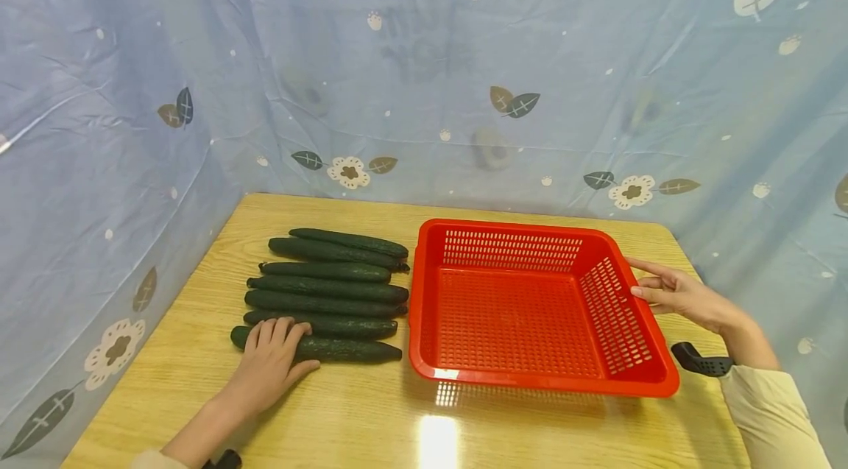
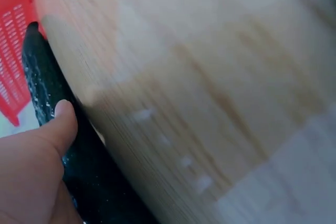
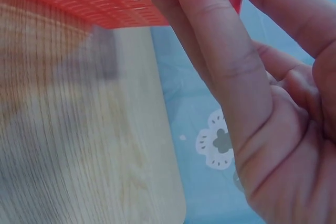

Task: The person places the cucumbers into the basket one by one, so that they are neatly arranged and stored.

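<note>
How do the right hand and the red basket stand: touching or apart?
Touching. The head view shows the right hand holding the red basket by its right edge, thumb lapped over it.

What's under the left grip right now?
The nearest cucumber lies under the left grip; both its ends show in the head view. The stretch directly beneath is covered and cannot be seen.
</note>
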{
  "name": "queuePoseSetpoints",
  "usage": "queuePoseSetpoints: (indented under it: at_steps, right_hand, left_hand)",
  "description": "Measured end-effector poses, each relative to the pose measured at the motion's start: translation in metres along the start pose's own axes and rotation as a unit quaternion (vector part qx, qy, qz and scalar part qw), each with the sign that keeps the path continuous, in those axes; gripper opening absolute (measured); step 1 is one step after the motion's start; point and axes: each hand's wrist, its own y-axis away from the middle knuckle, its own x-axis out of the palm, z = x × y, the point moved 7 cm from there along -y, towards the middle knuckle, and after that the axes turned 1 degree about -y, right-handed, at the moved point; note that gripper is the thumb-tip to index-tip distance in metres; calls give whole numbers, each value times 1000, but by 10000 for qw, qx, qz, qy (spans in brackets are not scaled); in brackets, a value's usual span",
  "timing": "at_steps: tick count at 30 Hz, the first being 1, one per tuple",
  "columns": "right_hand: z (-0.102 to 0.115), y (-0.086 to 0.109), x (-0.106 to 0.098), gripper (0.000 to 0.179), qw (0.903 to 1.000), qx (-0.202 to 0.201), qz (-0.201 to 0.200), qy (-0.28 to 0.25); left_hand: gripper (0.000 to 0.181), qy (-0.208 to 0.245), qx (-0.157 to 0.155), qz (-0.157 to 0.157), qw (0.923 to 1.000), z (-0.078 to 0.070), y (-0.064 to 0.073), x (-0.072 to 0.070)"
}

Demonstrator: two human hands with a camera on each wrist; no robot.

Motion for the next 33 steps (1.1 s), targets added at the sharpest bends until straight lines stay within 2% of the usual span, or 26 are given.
queuePoseSetpoints:
  at_steps: [4,13,22,26,33]
  right_hand:
    - [0,1,0,59,10000,-1,57,-48]
    - [-2,1,2,60,9997,43,204,-118]
    - [4,0,3,60,9997,13,251,5]
    - [6,-1,3,61,9996,56,274,-30]
    - [9,-2,5,60,9986,23,434,-287]
  left_hand:
    - [50,21,125,-115,9999,1,-2,0]
    - [44,326,38,205,9993,4,3,1]
    - [43,614,149,328,9975,-3,-1,-14]
    - [44,581,24,463,9972,-5,-4,-19]
    - [46,536,-409,575,9961,1,-17,-32]
